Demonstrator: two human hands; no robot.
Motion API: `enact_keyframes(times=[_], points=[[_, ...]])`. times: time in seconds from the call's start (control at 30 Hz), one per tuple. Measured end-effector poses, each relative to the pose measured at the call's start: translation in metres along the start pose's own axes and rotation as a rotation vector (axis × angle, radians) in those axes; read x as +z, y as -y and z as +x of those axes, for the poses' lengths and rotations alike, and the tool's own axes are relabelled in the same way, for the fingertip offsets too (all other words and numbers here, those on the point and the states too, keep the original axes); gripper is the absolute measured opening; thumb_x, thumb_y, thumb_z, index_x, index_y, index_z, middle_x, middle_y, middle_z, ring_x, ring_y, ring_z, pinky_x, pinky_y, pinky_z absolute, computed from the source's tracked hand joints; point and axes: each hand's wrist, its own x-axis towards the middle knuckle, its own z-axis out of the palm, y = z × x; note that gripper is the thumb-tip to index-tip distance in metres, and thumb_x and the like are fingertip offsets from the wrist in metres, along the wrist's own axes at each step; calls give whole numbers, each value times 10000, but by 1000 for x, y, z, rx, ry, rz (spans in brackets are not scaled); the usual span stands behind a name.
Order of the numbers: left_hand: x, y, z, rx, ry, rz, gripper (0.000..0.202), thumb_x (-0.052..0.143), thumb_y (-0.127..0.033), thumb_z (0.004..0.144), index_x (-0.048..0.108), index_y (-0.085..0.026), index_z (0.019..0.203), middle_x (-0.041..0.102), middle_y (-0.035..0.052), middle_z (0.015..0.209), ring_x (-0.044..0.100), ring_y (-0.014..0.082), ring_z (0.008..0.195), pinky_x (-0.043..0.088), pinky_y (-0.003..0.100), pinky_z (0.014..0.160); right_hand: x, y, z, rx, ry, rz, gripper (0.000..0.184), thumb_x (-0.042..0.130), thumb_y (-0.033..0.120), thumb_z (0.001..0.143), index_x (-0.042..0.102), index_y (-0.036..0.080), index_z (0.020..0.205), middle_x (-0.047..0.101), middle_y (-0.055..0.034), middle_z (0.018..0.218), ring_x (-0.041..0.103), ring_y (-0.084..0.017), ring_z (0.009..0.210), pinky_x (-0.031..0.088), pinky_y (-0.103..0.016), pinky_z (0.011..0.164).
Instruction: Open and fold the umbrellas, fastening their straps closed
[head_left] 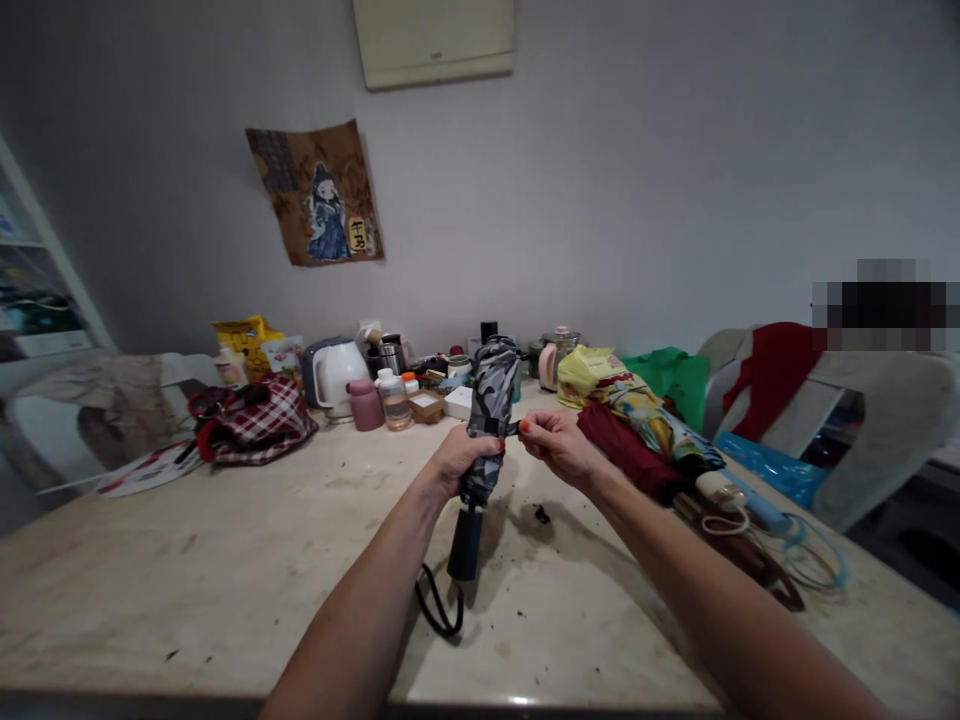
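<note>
A folded grey camouflage umbrella (493, 385) stands nearly upright over the table, its black handle (465, 545) pointing down and a black wrist loop (439, 610) hanging from it. My left hand (463, 458) is wrapped around the lower part of the folded cloth, thumb across the front. Just right of it, my right hand (559, 440) pinches the end of a short dark strap (514, 429) that reaches out from the umbrella's side. The fingers of both hands are closed.
Right of my hands lie a dark red folded umbrella (626, 450) and a flowered one (652, 415). A white kettle (332, 375), pink jar (365, 405) and bottles (395, 402) line the back. A checked bag (259, 425) sits left. Small dark bits dot the table (300, 560).
</note>
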Motion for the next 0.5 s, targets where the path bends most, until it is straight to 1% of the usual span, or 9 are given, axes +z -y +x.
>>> enact_keyframes(times=[0.1,0.2,0.3,0.37,0.5], points=[[5,1,0,77,-82,124,177,652,-218,487,547,-162,618,547,-9,535,457,93,448,351,225,430,3,4,-2,25,29,-81,486,747,580,682,508,160,636,426,55,509,280,-49,456,158,-229,459],[9,2,0,144,-170,204,154,650,-209,494,552,-163,604,534,-15,553,440,90,473,343,224,446,6,12,-5,20,65,-209,472,686,596,727,516,160,662,450,42,547,308,-60,488,191,-230,476],[11,2,0,199,-269,316,144,660,-204,505,571,-164,611,551,-1,575,449,103,502,349,230,463,9,20,-8,4,80,-347,408,601,539,791,512,162,661,466,25,590,320,-71,522,213,-237,493],[11,3,1,227,-314,393,139,662,-200,518,589,-164,631,573,15,596,473,120,525,357,238,477,12,24,-10,-9,77,-431,358,545,481,820,512,164,657,449,26,591,309,-75,528,215,-240,500],[13,2,1,246,-382,485,153,683,-199,525,603,-169,652,600,35,626,518,149,561,363,250,495,14,28,-12,-47,61,-564,281,480,370,831,512,165,641,431,27,575,309,-82,529,220,-240,506]])
